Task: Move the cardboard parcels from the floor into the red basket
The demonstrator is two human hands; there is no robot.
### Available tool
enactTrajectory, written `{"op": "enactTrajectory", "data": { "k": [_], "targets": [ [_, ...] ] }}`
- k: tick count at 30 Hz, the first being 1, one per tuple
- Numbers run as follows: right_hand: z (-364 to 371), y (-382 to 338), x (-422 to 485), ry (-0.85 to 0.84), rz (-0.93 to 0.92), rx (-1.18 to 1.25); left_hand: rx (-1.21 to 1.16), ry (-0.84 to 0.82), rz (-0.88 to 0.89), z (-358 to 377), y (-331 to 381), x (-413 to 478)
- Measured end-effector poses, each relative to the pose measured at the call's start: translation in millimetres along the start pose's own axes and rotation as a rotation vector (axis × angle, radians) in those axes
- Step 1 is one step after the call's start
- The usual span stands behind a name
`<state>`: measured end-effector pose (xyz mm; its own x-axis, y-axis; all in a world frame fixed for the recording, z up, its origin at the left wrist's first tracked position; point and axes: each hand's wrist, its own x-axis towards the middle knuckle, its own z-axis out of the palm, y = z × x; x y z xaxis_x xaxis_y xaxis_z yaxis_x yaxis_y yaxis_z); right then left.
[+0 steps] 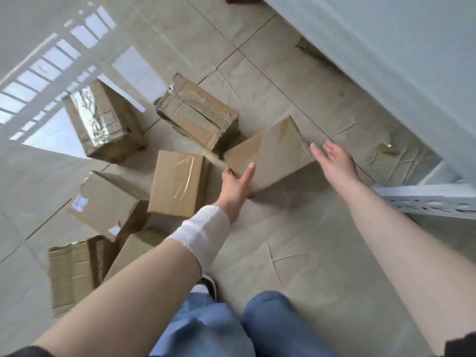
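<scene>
Several brown cardboard parcels lie on the tiled floor. The nearest one point(268, 155) sits tilted between my hands. My left hand point(235, 185) touches its near left corner, thumb on top and fingers round the left edge. My right hand point(333, 159) is spread with straight fingers at the parcel's right end, touching or just short of it. Other parcels: a taped one point(177, 182) left of my left hand, a torn one point(198, 115) behind, a shiny-taped one point(103, 122) at the far left. The red basket is out of view.
More parcels point(105, 204) point(72, 269) lie at the lower left, partly hidden by my left forearm. A pale wall point(386, 47) runs along the right. A white slotted metal rack rail point(425, 202) juts in at the right. My knees in blue jeans point(270, 325) are at the bottom.
</scene>
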<state>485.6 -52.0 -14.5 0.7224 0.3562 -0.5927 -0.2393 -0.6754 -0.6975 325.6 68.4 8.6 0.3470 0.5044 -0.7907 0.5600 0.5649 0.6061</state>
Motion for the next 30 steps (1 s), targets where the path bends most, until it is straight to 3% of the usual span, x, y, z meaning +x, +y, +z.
{"op": "enactTrajectory", "data": {
  "k": [8, 16, 22, 30],
  "targets": [
    [32.7, 19.5, 49.1, -0.155, -0.057, 0.114, -0.115, 0.06, 0.038, 3.4, -34.0, 60.2],
    [33.7, 29.6, 38.7, -0.087, -0.108, 0.187, -0.191, 0.057, 0.068, 13.8, -32.1, 60.6],
    [-1.3, -8.9, -29.7, -0.028, -0.068, 0.193, -0.151, -0.063, 0.053, 1.9, 5.6, -9.5],
    [-49.6, -149.8, -193.4, -0.017, -0.024, 0.199, -0.135, -0.129, 0.064, -63.0, 121.2, -184.4]
  ]
}}
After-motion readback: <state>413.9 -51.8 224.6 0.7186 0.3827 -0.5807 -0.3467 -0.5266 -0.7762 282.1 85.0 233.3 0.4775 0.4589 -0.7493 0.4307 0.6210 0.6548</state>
